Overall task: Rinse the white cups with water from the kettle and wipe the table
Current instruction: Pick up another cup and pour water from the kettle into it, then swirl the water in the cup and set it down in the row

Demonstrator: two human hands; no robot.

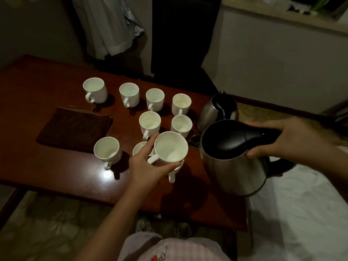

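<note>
My left hand (146,164) grips a white cup (170,147) and holds it lifted above another cup (174,171) on the table. My right hand (288,138) grips the black handle of a steel kettle (235,161), held in the air to the right of the lifted cup, its spout toward that cup. Several more white cups stand on the dark red table (56,166), among them one at the far left (95,89) and one at the near left (107,149). A folded brown cloth (75,127) lies left of the cups.
A second steel kettle (216,110) stands at the table's right, behind the held one. A white bed sheet (301,213) lies to the right of the table. Clothes (105,25) hang behind the table. Patterned floor (47,232) shows in front.
</note>
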